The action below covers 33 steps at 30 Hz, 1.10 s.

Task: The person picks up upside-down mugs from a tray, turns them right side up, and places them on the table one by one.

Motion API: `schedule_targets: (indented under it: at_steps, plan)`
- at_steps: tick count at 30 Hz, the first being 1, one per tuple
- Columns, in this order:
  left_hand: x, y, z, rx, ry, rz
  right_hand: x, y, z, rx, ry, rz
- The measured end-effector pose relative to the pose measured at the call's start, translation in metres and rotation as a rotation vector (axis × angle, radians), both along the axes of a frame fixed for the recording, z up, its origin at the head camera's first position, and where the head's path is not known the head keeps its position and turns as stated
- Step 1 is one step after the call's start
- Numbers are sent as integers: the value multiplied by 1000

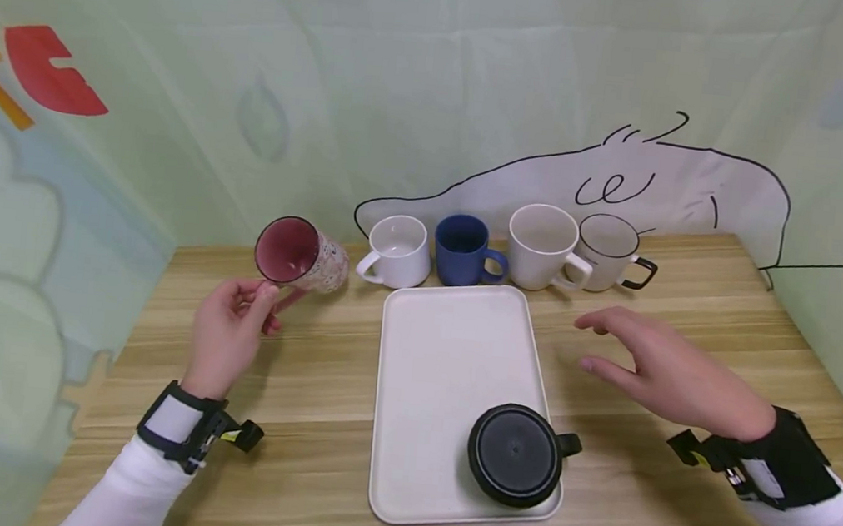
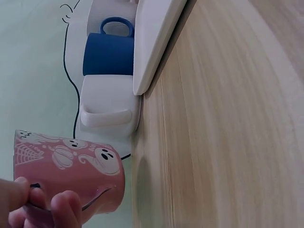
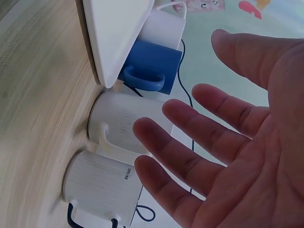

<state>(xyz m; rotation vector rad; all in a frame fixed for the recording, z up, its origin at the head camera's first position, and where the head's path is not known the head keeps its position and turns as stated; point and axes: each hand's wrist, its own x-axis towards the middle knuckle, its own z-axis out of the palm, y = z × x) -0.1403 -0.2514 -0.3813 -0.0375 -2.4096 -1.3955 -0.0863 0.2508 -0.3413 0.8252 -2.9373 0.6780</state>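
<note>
My left hand (image 1: 229,331) grips the handle of a pink mug (image 1: 327,265) with white ghost and pumpkin drawings. In the left wrist view the mug (image 2: 71,166) is seen from its side, and a gap shows between its base and the table. Its open mouth tips toward the head camera. My right hand (image 1: 671,370) hovers over the table right of the tray with nothing in it. In the right wrist view its fingers (image 3: 190,152) are spread and relaxed. Between the hands lies a white tray (image 1: 441,382), with a black mug (image 1: 515,455) upside down at its near right corner.
Along the back stand a small white mug (image 1: 401,253), a blue mug (image 1: 460,250), a large white mug (image 1: 541,248) and a white mug with a black handle (image 1: 606,254). A printed cloth (image 1: 437,89) hangs right behind them.
</note>
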Motion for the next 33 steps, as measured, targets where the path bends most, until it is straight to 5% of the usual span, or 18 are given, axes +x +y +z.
schedule_targets:
  at_steps: [15, 33]
  plan:
    - [-28, 4, -4, -64, -98, 11, 3, -1, -2, 13, -7, -15]
    - [-39, 13, 5, -34, -123, -27, 6, -3, -5, -4, -35, -29]
